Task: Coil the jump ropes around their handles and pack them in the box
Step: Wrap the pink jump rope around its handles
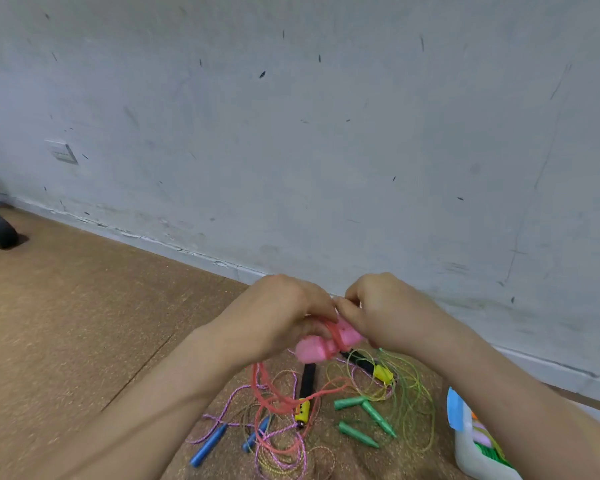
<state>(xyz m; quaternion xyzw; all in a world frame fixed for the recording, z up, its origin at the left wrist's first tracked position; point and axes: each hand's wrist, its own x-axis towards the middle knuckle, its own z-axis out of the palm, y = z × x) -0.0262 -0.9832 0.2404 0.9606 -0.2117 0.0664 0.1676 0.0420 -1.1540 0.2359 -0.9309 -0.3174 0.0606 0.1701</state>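
Note:
Both my hands hold a pair of pink handles (321, 346) above the floor. My left hand (284, 313) grips them from the left, my right hand (378, 313) pinches the pink rope (274, 396) at their upper end. A few turns of the rope wrap the handles, and the rest hangs down to the floor. The white box (471, 455) stands at the lower right, partly hidden by my right forearm, with a green rope inside.
On the cork floor below my hands lie tangled ropes: blue handles (208, 445) with a purple cord, black-and-yellow handles (305, 389), green handles (364, 417) with a yellow-green cord. A scuffed wall runs close behind. A dark wheel (0, 230) sits far left.

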